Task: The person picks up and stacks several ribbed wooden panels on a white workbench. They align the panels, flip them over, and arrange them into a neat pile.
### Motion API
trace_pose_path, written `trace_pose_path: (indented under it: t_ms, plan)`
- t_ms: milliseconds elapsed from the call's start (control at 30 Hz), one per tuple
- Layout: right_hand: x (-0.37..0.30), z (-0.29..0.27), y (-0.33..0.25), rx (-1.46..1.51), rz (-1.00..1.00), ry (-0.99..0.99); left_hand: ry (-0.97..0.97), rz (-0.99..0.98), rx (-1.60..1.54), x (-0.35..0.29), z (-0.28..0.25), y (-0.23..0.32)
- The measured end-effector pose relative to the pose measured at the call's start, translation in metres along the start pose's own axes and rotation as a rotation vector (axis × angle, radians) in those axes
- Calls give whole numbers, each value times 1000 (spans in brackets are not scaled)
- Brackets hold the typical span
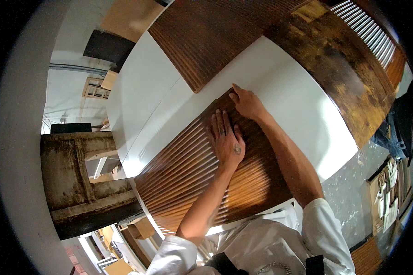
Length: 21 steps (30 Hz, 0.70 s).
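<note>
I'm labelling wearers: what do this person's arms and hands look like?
Both sleeves are white and short. The ungloved left hand bears a dark, tattoo-like marking on its back, plus a small dark finger mark, ring or tattoo unclear. The right hand is ungloved, no markings visible.

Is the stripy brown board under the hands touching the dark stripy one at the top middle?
Apart: the head view shows white table between the near board and the far board.
</note>
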State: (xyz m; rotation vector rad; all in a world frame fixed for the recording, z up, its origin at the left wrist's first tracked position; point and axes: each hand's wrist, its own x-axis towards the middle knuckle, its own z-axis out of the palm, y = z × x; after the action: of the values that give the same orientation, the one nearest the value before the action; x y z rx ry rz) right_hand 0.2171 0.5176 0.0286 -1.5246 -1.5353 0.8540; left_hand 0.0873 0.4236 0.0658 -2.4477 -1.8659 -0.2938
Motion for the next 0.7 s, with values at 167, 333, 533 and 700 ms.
trace_pose_path:
  t_ms: [167, 333, 533, 700]
  plan:
    - [-67, -22, -4, -148, 77, -17, 12, 96, -31, 15, 20, -9]
    - [-195, -22, -59, -806, 191, -15, 32, 99, -120, 75, 38, -28]
    - [-261, 49, -107, -741, 30, 0, -188, 27, -475, 104, 16, -46]
    - [-271, 61, -110, -735, -42, 119, 64, 157, -265, 41, 1, -118]
